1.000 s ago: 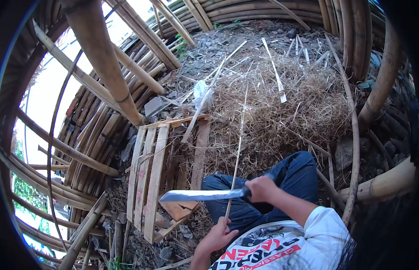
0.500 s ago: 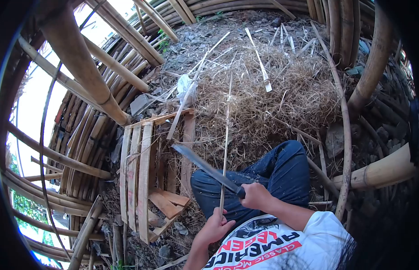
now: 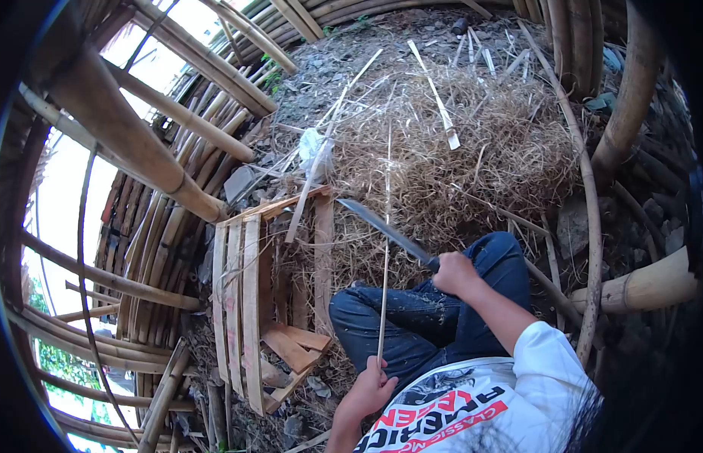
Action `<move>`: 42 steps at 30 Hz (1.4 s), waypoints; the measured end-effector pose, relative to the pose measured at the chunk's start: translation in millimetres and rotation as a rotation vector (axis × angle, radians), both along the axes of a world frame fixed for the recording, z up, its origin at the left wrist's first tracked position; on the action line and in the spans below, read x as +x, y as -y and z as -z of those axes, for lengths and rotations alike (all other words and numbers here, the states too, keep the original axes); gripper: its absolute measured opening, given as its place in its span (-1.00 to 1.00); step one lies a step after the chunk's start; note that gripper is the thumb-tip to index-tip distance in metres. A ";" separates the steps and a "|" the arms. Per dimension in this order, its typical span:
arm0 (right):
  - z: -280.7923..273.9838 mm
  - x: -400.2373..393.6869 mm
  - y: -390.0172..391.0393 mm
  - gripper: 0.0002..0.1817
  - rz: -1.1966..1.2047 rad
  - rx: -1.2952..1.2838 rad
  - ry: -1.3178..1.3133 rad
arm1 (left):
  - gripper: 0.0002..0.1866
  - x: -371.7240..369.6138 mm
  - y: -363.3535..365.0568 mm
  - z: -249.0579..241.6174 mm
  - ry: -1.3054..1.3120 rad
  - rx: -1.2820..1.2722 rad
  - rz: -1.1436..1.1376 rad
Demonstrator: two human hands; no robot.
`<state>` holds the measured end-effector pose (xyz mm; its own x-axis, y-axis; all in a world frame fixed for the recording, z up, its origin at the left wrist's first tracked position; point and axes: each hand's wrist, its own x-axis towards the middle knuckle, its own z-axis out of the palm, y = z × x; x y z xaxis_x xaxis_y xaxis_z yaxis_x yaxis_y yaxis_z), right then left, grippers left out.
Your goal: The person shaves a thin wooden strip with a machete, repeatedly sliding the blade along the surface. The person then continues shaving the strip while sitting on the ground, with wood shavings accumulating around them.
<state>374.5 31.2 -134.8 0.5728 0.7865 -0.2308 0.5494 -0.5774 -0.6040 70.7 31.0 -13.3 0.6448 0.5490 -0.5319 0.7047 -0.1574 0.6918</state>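
Observation:
My left hand (image 3: 372,386) is closed around the near end of a long, thin bamboo strip (image 3: 384,294), just in front of my shirt. From there the strip runs straight away over my lap and across the pile of shavings (image 3: 487,174). My right hand (image 3: 455,273) grips the dark handle of a long knife (image 3: 389,231) above my right leg. Its blade points forward and left, overlapping the strip in this view.
A slatted wooden crate (image 3: 251,302) stands on its side at my left. Split bamboo pieces (image 3: 436,97) and a white plastic bag (image 3: 313,151) lie ahead. Thick bamboo poles (image 3: 136,136) slant in at the left, and a cut bamboo pole (image 3: 638,283) lies at right.
My right hand has moved the knife forward along the strip, away from my left hand, and slightly right. My left hand keeps its hold. The view has shifted slightly.

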 end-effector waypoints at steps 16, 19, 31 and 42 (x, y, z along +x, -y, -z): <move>-4.6 7.5 -21.3 -0.78 -0.186 -0.035 0.069 | -0.65 -11.9 -23.0 -0.6 -0.129 0.137 -0.120; -15.7 -1.2 -13.9 -0.78 -0.223 -0.044 0.077 | -0.62 -2.5 -18.8 5.5 -0.122 0.214 -0.092; 25.2 -3.2 -13.6 -0.76 -0.206 0.028 0.116 | -0.65 -2.5 -9.8 -1.0 -0.229 0.255 -0.062; -24.2 -72.1 2.3 -0.71 -0.451 0.117 0.038 | -0.65 -1.9 -25.9 -7.6 -0.216 0.209 -0.067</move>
